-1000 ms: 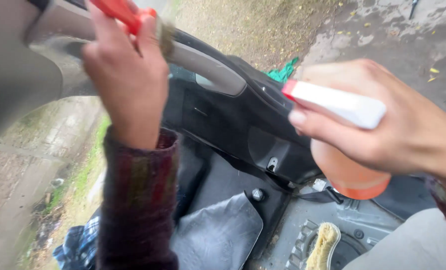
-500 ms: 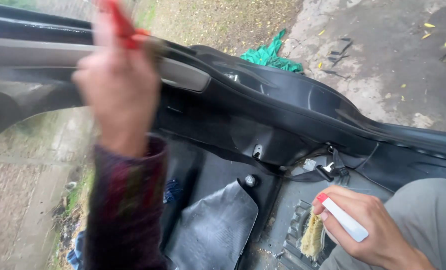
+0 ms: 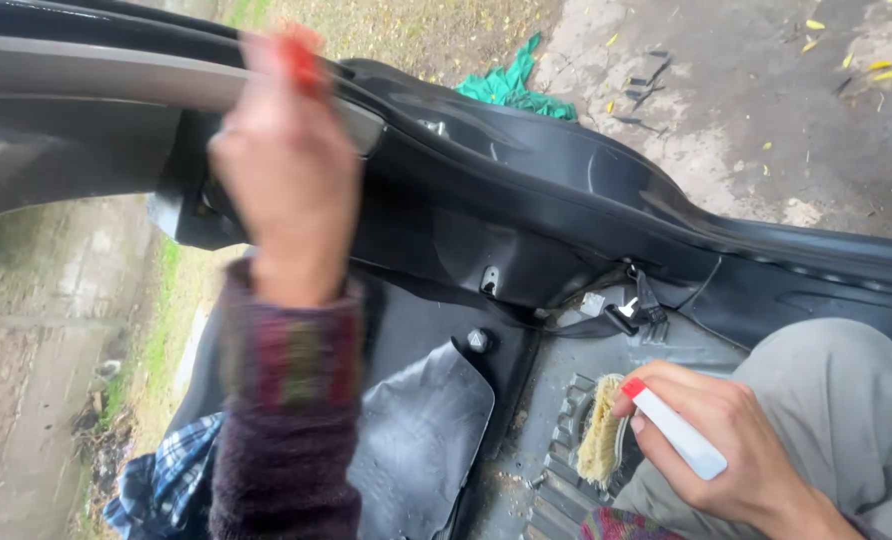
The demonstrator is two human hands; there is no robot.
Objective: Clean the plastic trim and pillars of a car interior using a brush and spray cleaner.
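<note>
Head camera footage is filled by one black car door panel (image 3: 566, 200), seen from inside, with one grey trim strip (image 3: 96, 75) running along its top edge. One left hand (image 3: 286, 190), blurred, is raised against that strip near the panel's upper left, and its fingers are closed around one red-handled tool (image 3: 301, 60); what kind of tool it is cannot be told through the blur. A dark knitted sleeve (image 3: 286, 420) covers the wrist. One right hand (image 3: 726, 450) is held low at the right, beside a grey trouser leg (image 3: 846, 400), and is wrapped around one white spray nozzle with a red tip (image 3: 676, 430); the bottle below it is hidden. One straw-coloured brush (image 3: 602, 435) lies on the grey floor (image 3: 606, 350) just left of that hand. One dark floor mat (image 3: 421, 440) lies curled near the bottom middle, one checked cloth (image 3: 161, 480) is seen at the bottom left, and one green rag (image 3: 516, 85) lies on the ground outside beyond the panel's top edge.
</note>
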